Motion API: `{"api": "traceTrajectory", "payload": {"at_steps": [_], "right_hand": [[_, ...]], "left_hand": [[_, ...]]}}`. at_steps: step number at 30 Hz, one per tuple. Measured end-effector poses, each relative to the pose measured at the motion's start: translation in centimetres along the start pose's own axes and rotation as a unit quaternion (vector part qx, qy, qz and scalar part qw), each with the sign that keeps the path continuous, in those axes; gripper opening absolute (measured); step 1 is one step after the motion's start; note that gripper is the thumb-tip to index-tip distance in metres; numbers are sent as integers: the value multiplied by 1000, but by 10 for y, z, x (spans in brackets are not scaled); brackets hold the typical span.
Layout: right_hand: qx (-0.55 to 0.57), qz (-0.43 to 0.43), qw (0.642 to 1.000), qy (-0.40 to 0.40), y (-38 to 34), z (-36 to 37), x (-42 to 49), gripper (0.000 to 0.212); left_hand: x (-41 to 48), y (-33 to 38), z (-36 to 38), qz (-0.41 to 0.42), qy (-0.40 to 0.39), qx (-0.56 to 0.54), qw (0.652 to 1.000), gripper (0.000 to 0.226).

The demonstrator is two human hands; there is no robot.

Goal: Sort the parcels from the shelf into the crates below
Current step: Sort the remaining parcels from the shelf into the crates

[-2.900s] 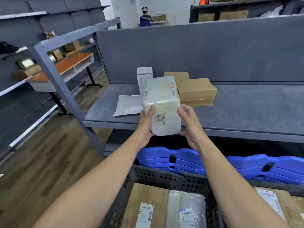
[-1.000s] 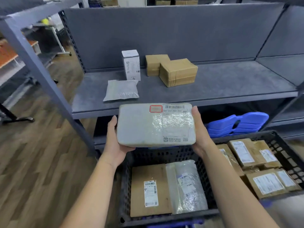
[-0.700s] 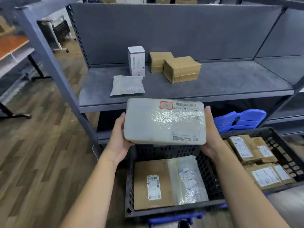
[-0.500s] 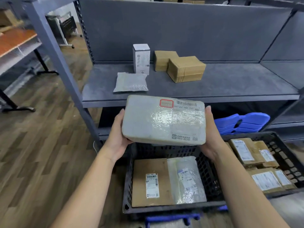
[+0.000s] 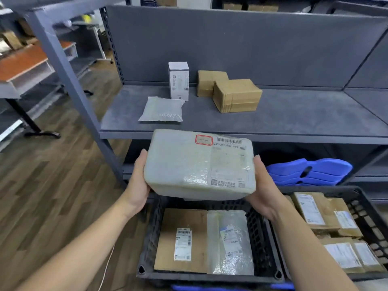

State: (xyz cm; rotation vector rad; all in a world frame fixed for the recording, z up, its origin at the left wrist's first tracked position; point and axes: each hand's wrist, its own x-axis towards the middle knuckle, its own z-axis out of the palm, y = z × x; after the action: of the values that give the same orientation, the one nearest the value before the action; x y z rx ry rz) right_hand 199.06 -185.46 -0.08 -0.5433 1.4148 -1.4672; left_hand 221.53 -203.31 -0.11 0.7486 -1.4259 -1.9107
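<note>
I hold a white plastic-wrapped parcel (image 5: 199, 164) flat, label up, in front of the shelf edge and above the left black crate (image 5: 147, 238). My left hand (image 5: 137, 183) grips its left end and my right hand (image 5: 263, 187) grips its right end. That crate holds a flat cardboard parcel (image 5: 182, 240) and a clear bubble-wrapped parcel (image 5: 231, 242). A second black crate (image 5: 365, 211) to the right holds several brown labelled parcels. On the grey shelf (image 5: 294, 118) remain a grey padded bag (image 5: 161, 110), a white upright box (image 5: 178, 80) and two cardboard boxes (image 5: 237, 95).
A grey steel upright (image 5: 69, 80) stands left of the shelf. Blue plastic pieces (image 5: 308, 171) lie stacked under the shelf on the right. Wooden floor spreads to the left, with an orange-topped desk (image 5: 25, 64) beyond.
The parcel was turned from upright to flat with its label up and brought down off the shelf to above the left crate. Over the last half second it barely moved.
</note>
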Motion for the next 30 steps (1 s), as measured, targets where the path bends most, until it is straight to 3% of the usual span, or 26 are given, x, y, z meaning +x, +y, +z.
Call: {"api": "traceTrajectory", "payload": {"at_steps": [1, 4, 6, 10, 13, 15, 19, 22, 24, 30], "right_hand": [[3, 7, 1000, -2, -1, 0, 2, 80], [13, 19, 1000, 1, -1, -2, 7, 86], [9, 22, 1000, -2, -4, -8, 9, 88], [-12, 24, 999, -33, -16, -16, 11, 89], [-25, -5, 998, -53, -21, -19, 13, 91], [-31, -30, 996, -79, -23, -19, 14, 100], [-101, -105, 977, -159, -25, -26, 16, 74], [-180, -146, 958, -167, -25, -29, 16, 111], [-221, -175, 950, -132, -25, -26, 20, 123], [-283, -277, 918, -35, -19, -6, 27, 124]], "left_hand": [[0, 1, 4, 30, -1, -2, 1000, 62], [2, 3, 11, 61, -11, 12, 998, 110], [5, 4, 13, 65, -22, 15, 998, 118], [5, 3, 18, 72, -16, 34, 997, 108], [8, 5, 27, 87, 25, 21, 996, 67], [11, 6, 30, 82, 54, 10, 995, 53], [18, 15, 27, 80, 84, -38, 993, 61], [21, 23, 24, 70, 102, -55, 991, 57], [23, 23, 19, 47, 109, -67, 991, 54], [33, 26, 7, -22, 121, -64, 990, 67]]}}
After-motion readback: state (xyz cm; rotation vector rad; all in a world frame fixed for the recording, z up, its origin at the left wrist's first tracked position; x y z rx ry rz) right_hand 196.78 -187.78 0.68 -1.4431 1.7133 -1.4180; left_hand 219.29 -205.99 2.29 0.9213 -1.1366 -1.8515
